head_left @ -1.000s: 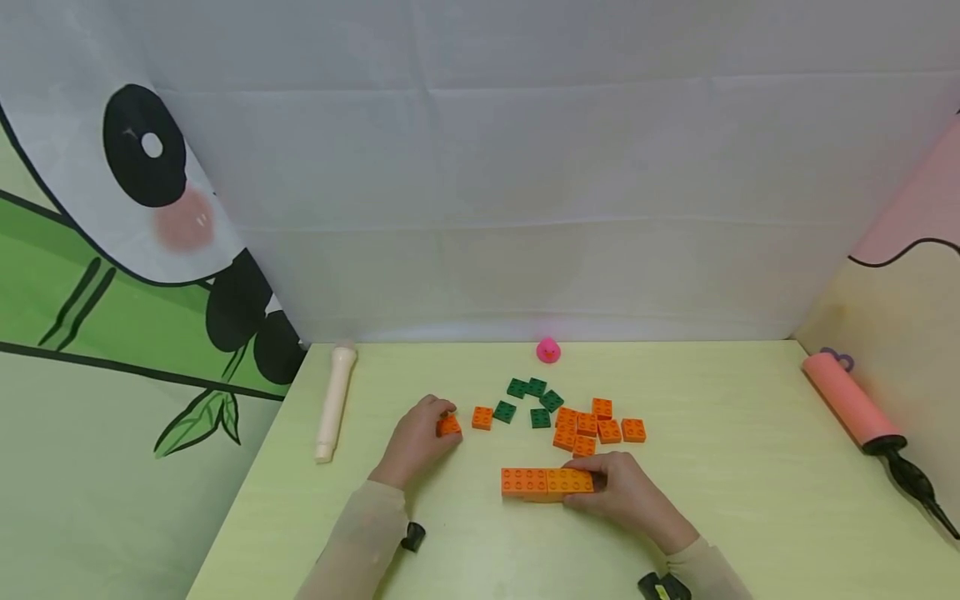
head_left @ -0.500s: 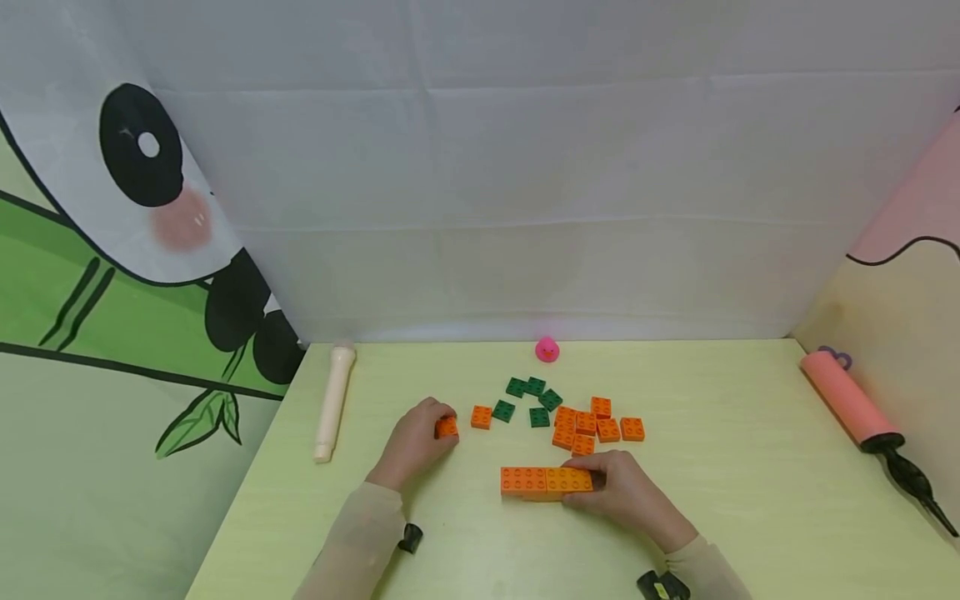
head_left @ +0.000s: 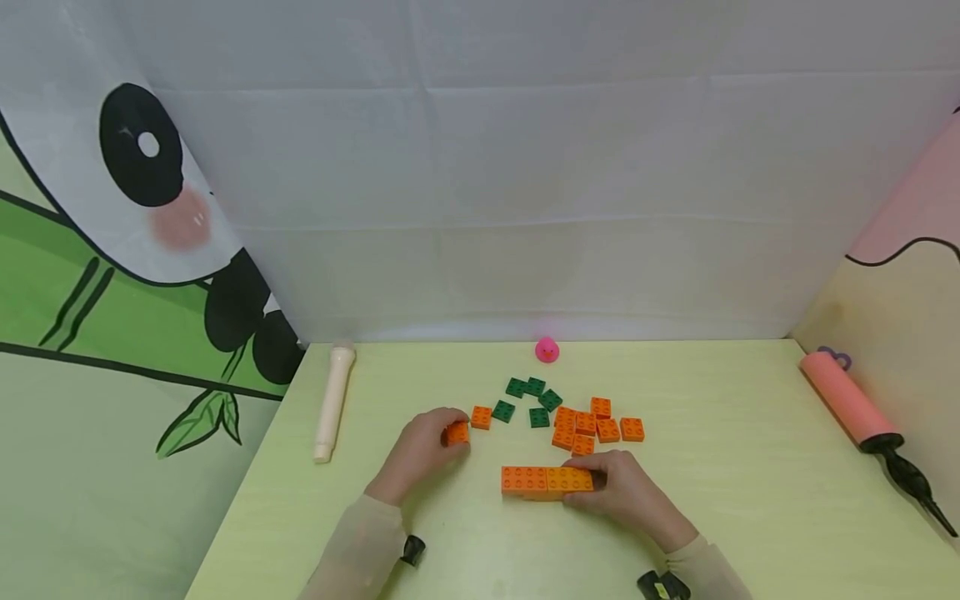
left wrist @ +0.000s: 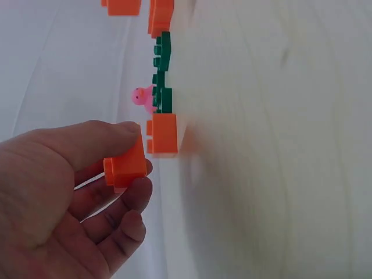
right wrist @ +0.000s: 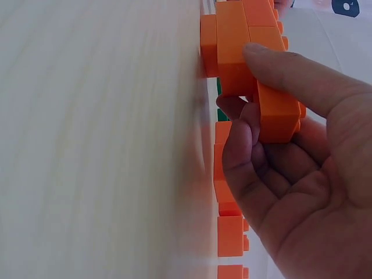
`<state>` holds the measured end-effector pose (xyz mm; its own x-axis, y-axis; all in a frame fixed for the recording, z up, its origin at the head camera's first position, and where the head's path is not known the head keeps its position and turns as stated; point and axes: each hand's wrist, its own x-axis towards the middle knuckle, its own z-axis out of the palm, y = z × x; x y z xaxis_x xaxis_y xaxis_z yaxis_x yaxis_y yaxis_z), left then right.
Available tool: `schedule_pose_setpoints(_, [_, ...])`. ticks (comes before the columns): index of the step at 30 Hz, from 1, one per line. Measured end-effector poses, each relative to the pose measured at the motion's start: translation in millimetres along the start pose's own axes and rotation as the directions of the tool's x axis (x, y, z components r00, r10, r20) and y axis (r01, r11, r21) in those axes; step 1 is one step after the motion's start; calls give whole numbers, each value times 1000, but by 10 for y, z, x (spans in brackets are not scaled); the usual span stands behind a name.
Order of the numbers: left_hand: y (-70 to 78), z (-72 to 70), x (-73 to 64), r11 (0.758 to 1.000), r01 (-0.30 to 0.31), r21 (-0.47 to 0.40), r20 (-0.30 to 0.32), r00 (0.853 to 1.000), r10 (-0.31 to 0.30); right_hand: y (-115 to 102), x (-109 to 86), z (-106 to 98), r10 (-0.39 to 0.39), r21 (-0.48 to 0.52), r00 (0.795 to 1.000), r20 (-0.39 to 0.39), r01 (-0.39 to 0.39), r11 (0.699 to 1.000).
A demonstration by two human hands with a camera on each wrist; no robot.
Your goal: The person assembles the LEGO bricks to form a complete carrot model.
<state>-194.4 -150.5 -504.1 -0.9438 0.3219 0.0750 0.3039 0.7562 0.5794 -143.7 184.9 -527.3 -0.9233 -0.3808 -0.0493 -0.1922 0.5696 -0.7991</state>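
Between thumb and fingertips my left hand pinches a small orange toy brick, its studs facing away from the table in the left wrist view. A loose orange brick sits just beyond it. My right hand grips the right end of a long block of joined orange bricks. The right wrist view shows this block in stepped layers, one brick end jutting out between thumb and fingers. Some fingers pass under the overhanging end.
Several green bricks lie scattered beyond the hands, with a cluster of orange bricks to their right. A pink toy duck sits at the back edge. A pale rolling pin lies left; a pink pump-like cylinder is at right.
My left hand has shifted slightly right and toward me with the orange brick, and more of the brick's top shows. The right hand and the long block stay in place.
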Motion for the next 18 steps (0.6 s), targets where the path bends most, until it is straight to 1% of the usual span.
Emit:
schedule_pose_setpoints(3, [40,21,-15,999,-38,10,19,999,38,-5,-4,-5,4,-5,1000,-8,-4,1000])
schedule_pose_setpoints(6, [83,38,-27,998,-68,0,39,997,68,-2,-5,-7,10,-7,1000,-17,-10,1000])
schedule_pose_setpoints(13, [235,69,-50,992,-112,-57,71,991,116,19,3,-13,34,-14,999,-42,-35,999])
schedule_pose_setpoints(18, [345,100,-86,982,-164,-95,77,982,171,21,3,-23,39,-9,998,-54,-40,999])
